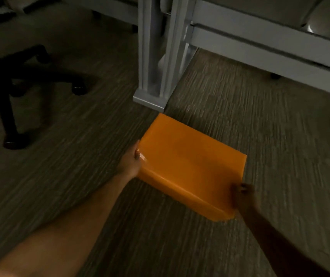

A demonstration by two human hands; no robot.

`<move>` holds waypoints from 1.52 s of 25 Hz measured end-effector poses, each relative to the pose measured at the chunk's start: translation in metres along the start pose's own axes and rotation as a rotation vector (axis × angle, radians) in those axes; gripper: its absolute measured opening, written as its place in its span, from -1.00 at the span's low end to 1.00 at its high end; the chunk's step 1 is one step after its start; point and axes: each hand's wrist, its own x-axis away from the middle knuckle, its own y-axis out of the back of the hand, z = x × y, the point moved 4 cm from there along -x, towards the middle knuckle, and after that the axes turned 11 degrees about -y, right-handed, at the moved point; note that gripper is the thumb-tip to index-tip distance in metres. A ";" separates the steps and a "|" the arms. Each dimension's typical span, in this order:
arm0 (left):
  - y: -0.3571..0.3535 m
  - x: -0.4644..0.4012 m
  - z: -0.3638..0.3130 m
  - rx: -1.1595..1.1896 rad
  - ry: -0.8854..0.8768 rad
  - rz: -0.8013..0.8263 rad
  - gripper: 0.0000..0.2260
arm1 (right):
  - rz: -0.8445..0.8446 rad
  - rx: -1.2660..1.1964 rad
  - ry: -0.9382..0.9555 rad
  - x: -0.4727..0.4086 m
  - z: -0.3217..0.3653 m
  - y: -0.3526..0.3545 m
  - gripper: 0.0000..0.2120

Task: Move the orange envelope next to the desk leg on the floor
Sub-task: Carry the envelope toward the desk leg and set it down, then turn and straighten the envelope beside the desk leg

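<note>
Envelope: we hold the orange envelope [190,166] flat, just short of the desk leg [156,56]; its far corner points at the leg's foot and lies very near it, though we cannot tell if they touch.
Height: we cannot tell whether the envelope already rests on the carpet [80,156] or hangs just above it; the near edge casts little shadow, so we judge it low.
Left hand: our left hand [131,160] clasps the envelope's left edge, thumb on top, fingers hidden below, which keeps that side level.
Right hand: our right hand [242,194] pinches the near right corner, fingers curled over the edge; the hold is on opposite ends, so the floppy sheet does not sag or fold.
Why two hands: we judge the envelope is wide and slick, so a grip at each end steers it squarely toward the leg.
Chair: the office chair [20,80] stands well apart on the left, out of our path.
Progress: we judge the move nearly done; what remains is to settle it beside the leg and let go.
</note>
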 end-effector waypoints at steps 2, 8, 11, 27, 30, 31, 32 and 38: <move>-0.013 0.012 -0.001 -0.364 -0.224 -0.145 -0.50 | -0.016 0.145 0.153 -0.012 0.035 -0.003 -0.41; -0.091 0.062 -0.016 -0.613 -0.489 0.131 -0.28 | 0.070 0.716 0.422 -0.064 0.119 -0.014 -0.22; -0.102 0.061 -0.017 -0.580 -0.475 0.253 -0.04 | 0.176 0.738 0.396 -0.082 0.114 -0.016 -0.17; -0.030 -0.010 -0.040 -0.689 -0.368 0.761 0.09 | 0.415 0.728 0.118 0.020 0.029 -0.013 0.28; -0.057 0.049 -0.032 -0.578 -0.264 0.892 0.35 | 0.543 0.616 -0.083 0.045 0.015 -0.017 0.36; -0.066 0.065 -0.031 -0.558 -0.263 0.889 0.40 | 0.608 0.625 -0.074 0.056 0.010 -0.017 0.39; -0.074 0.076 -0.030 -0.542 -0.277 0.876 0.43 | 0.572 0.675 -0.051 0.057 0.001 -0.017 0.42; -0.081 0.064 -0.028 -0.505 -0.314 0.868 0.46 | 0.305 1.066 0.683 0.082 0.014 -0.020 0.37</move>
